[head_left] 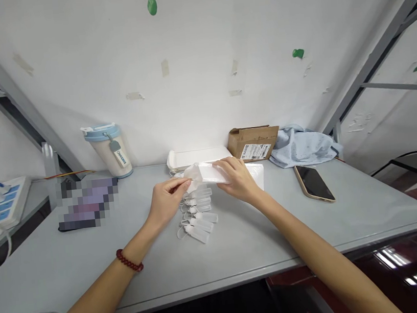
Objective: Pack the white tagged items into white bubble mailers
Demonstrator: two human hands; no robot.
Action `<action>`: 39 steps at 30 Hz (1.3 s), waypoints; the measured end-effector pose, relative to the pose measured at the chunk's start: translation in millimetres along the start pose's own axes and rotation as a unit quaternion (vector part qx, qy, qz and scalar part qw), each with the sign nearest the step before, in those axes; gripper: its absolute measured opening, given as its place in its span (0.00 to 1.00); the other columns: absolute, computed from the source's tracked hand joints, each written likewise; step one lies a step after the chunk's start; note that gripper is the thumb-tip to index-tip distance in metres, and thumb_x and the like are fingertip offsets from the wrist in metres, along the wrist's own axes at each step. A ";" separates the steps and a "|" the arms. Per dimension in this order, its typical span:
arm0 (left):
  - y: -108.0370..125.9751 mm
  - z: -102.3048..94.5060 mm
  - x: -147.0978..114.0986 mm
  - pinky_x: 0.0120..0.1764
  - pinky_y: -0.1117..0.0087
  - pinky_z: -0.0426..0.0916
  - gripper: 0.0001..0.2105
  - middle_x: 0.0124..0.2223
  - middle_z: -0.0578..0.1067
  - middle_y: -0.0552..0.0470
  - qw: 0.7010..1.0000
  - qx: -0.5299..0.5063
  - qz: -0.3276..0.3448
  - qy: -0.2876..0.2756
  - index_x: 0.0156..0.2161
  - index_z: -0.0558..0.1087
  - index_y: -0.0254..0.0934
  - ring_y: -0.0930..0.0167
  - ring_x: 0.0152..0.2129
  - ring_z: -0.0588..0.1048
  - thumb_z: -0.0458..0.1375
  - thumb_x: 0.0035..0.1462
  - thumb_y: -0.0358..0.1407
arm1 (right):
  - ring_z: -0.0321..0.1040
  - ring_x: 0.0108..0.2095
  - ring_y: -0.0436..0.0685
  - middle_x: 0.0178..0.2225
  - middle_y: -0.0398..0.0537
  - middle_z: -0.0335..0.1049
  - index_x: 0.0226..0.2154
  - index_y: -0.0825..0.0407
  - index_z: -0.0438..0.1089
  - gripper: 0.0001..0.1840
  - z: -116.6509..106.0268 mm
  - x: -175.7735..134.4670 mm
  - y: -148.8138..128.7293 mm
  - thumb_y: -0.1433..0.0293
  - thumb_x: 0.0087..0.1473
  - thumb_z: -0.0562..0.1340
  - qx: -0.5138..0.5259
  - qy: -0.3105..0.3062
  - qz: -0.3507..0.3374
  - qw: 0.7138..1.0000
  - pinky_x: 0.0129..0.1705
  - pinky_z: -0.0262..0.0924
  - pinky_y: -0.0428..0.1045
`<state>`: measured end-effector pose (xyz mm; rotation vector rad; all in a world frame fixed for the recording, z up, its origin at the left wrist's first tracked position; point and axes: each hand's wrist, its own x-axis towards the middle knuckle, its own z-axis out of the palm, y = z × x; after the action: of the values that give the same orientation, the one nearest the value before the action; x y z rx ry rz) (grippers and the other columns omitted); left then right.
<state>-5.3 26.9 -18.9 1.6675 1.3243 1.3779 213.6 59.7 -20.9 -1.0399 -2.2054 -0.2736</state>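
Observation:
Over the middle of the desk my right hand (237, 177) grips a white, flat, box-like packet (210, 173) from above. Its left end runs out into thin, crumpled, translucent plastic (192, 174). My left hand (166, 197), with a dark red bead bracelet on its wrist, pinches the edge of that plastic between thumb and fingers. Below the packet lie several small clear plastic bottles (198, 233) with loop cords, lined up in a column; the packet hides the farther ones. A white bubble-textured piece (257, 174) shows beyond my right hand; whether it joins the packet I cannot tell.
Along the wall stand a tumbler (106, 151), a white tray-like box (201, 155), a cardboard box (253, 144) and a pale blue cloth (303, 146). A phone (314, 183) lies at right, a blurred-out flat object (88, 205) at left. A power strip (6, 205) sits far left.

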 end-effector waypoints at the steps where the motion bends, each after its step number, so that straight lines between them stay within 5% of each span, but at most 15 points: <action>1: 0.2 0.8 -1.3 0.33 0.70 0.66 0.12 0.36 0.79 0.50 1.000 0.009 0.007 -0.011 0.35 0.80 0.37 0.67 0.33 0.74 0.60 0.50 0.41 | 0.61 0.45 0.60 0.43 0.52 0.65 0.48 0.50 0.61 0.25 0.0 0.0 -0.6 0.74 0.44 0.59 0.002 0.003 -0.002 1.000 0.45 0.54 0.54; 4: 3.7 1.5 -4.5 0.31 0.71 0.65 0.13 0.30 0.78 0.53 0.998 0.027 0.015 -0.057 0.33 0.79 0.37 0.67 0.29 0.74 0.56 0.53 0.43 | 0.62 0.45 0.60 0.43 0.52 0.66 0.47 0.50 0.61 0.24 -0.4 0.0 -1.8 0.74 0.44 0.59 0.003 0.008 -0.004 1.000 0.45 0.54 0.54; 9: 11.2 -3.0 -5.9 0.24 0.71 0.60 0.31 0.10 0.62 0.54 0.977 -0.007 -0.052 -0.209 0.10 0.65 0.38 0.73 0.13 0.64 0.46 0.59 0.52 | 0.62 0.45 0.60 0.43 0.53 0.66 0.47 0.51 0.61 0.24 -1.7 0.5 -2.1 0.75 0.44 0.59 -0.004 0.011 -0.008 1.000 0.44 0.54 0.54; 13: 7.2 -6.1 -4.1 0.22 0.71 0.59 0.33 0.10 0.62 0.53 0.952 -0.040 -0.104 -0.286 0.14 0.70 0.37 0.76 0.09 0.59 0.41 0.58 0.58 | 0.62 0.45 0.60 0.43 0.53 0.66 0.47 0.51 0.62 0.23 -1.7 0.5 -1.3 0.75 0.44 0.58 -0.016 0.010 -0.007 1.000 0.44 0.53 0.54; 18: 4.6 -7.4 -0.3 0.21 0.71 0.59 0.36 0.09 0.59 0.57 0.956 -0.074 -0.116 -0.259 0.33 0.77 0.31 0.75 0.09 0.57 0.36 0.57 0.59 | 0.61 0.44 0.60 0.42 0.53 0.66 0.47 0.52 0.62 0.24 -0.7 -0.1 1.1 0.75 0.43 0.59 -0.017 0.022 -0.008 1.000 0.44 0.53 0.54; 25: 8.1 -15.0 6.5 0.22 0.73 0.56 0.19 0.12 0.55 0.62 0.997 -0.039 -0.036 -0.054 0.36 0.76 0.32 0.76 0.13 0.55 0.54 0.54 0.48 | 0.61 0.45 0.62 0.43 0.52 0.66 0.46 0.49 0.62 0.23 -3.4 -0.2 20.3 0.74 0.44 0.59 -0.035 0.039 0.044 0.998 0.44 0.53 0.55; 32: 2.9 -27.5 14.1 0.22 0.74 0.49 0.11 0.16 0.54 0.61 0.971 0.151 -0.045 -0.180 0.29 0.75 0.35 0.77 0.16 0.53 0.57 0.48 0.42 | 0.61 0.46 0.62 0.44 0.51 0.67 0.46 0.49 0.62 0.21 -6.5 -0.4 35.4 0.73 0.46 0.59 -0.049 0.067 0.069 0.994 0.45 0.52 0.54; 39: -0.2 -28.7 15.9 0.24 0.73 0.52 0.08 0.17 0.53 0.62 0.946 0.211 -0.047 -0.241 0.30 0.73 0.35 0.76 0.16 0.54 0.55 0.46 0.37 | 0.60 0.46 0.62 0.44 0.50 0.67 0.46 0.49 0.62 0.21 -5.6 -0.6 33.1 0.73 0.46 0.59 -0.050 0.064 0.066 0.995 0.45 0.52 0.54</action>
<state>-33.1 37.7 -5.3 2.0199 1.4336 0.5861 241.3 78.7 -20.1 -1.1827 -2.0176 -0.3830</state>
